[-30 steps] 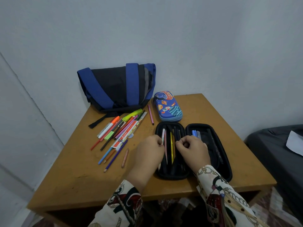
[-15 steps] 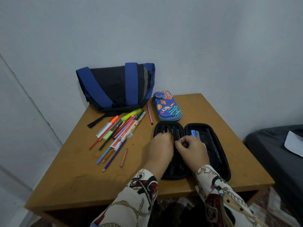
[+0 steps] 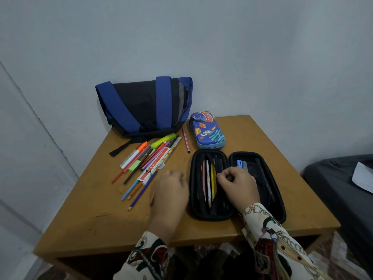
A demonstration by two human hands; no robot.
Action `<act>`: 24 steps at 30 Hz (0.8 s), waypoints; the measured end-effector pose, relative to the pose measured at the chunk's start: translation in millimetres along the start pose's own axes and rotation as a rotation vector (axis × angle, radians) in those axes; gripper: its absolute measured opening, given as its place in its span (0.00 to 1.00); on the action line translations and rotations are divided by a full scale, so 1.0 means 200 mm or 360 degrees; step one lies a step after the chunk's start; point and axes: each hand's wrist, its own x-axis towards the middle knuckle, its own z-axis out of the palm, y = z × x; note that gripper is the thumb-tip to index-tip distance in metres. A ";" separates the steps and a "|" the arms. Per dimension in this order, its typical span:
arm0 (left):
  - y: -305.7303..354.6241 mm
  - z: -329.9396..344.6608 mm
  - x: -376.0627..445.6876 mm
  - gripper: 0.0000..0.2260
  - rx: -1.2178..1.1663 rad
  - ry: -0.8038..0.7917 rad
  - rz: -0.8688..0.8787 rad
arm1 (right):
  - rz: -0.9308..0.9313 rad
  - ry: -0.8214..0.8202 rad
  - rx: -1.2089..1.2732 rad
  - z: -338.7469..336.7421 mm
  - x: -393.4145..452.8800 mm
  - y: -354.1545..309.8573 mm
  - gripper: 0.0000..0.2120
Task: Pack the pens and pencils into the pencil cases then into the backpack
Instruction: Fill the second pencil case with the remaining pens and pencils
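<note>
pencil cases (image 3: 237,185): 2 (1 open), 1 backpack (image 3: 145,107)

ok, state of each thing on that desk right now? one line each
black pencil case: open flat, pens and pencils in its left half
blue printed pencil case: closed
backpack: against the wall, no opening visible
loose pens and pencils: on the table, unpacked
pink pen: lying alone beside the pile
left hand: blurred, above the table, holding nothing visible
right hand: fingers curled at the black case's middle divider
</note>
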 end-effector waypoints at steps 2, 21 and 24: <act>-0.09 -0.04 0.02 0.14 0.0125 0.0023 -0.0101 | 0.0005 -0.0002 0.0002 0.00 0.00 0.00 0.11; 0.17 0.04 -0.04 0.08 -0.0297 -0.0234 -0.0017 | 0.0025 0.0023 0.0041 0.00 -0.01 -0.01 0.11; 0.22 0.10 0.00 0.07 -0.0172 -0.0222 -0.0003 | 0.0026 0.0030 0.0048 0.00 -0.01 -0.01 0.11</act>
